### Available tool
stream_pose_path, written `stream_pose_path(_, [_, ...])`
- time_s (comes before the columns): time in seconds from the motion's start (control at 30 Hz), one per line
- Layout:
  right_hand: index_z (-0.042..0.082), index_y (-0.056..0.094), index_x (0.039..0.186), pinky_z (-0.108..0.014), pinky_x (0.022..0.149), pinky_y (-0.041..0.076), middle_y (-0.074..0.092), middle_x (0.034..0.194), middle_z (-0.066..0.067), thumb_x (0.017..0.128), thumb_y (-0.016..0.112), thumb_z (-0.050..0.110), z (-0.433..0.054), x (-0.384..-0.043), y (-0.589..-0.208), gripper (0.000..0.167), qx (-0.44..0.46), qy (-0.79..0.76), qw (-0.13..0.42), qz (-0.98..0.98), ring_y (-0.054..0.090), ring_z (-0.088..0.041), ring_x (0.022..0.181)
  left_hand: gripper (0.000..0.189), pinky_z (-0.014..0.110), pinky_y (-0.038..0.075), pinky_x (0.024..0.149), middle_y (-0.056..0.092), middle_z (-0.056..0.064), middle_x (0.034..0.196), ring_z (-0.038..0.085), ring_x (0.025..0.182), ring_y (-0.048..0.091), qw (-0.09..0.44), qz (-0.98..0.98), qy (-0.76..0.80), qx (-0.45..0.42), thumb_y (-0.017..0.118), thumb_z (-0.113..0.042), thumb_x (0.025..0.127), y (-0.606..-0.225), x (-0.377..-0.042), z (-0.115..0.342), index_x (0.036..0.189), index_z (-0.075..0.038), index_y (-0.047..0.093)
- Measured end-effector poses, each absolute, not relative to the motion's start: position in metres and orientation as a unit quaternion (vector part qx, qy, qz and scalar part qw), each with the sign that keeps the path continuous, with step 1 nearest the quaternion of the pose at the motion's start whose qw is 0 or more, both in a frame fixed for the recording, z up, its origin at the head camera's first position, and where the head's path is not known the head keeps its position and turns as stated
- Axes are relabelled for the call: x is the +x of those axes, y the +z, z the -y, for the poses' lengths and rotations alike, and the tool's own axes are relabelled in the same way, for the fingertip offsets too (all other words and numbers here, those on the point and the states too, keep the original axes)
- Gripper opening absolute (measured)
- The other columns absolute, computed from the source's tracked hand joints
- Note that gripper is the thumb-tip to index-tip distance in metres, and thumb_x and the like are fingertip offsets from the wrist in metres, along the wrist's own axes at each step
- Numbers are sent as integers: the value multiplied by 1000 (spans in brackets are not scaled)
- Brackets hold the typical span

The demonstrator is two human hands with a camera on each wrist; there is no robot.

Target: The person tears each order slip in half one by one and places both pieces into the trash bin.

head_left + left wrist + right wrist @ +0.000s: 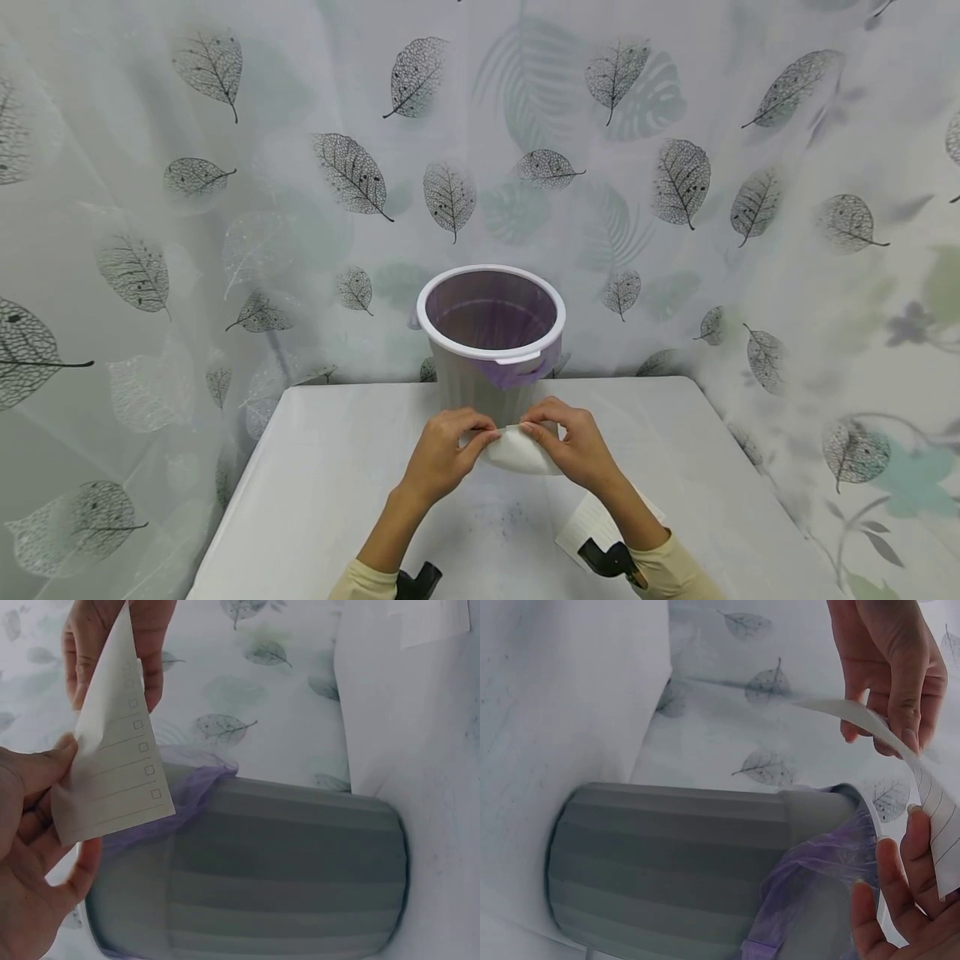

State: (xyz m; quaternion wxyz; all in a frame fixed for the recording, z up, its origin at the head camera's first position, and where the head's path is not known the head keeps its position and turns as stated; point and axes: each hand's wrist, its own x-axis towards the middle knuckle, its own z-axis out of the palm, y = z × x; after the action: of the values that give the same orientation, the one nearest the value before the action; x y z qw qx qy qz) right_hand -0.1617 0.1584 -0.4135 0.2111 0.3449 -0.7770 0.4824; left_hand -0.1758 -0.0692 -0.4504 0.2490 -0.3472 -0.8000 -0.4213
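A lined sheet of paper [519, 455] with a column of small checkboxes is held up between both hands, in front of a grey bin [472, 387]. My left hand [441, 457] pinches its upper left edge between thumb and fingers. On the other side, my right hand [576, 448] pinches the upper right edge. The paper [112, 761] bows in the left wrist view, its printed side showing. A purple bag [802, 881] lines the bin and hangs over the outside below its white rim [429, 325].
The bin stands at the back of the white table [322, 467], close to a leaf-patterned curtain [300, 208]. Another lined sheet [588, 529] lies on the table, partly under the right forearm. Black straps with camera mounts [607, 558] sit on the wrists.
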Motion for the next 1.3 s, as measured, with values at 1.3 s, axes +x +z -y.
stream_pose_path(1.3, [-5,73,91,-19,71,48,71,86,-17,82,74,-20,-159,-166,-413,18,342,492,255,758,67,-28,76,8,20,54,62,71,-3,88,8,72,64,300,751,-480,-341,81,-4,90,-452,-178,69,92,-7,75])
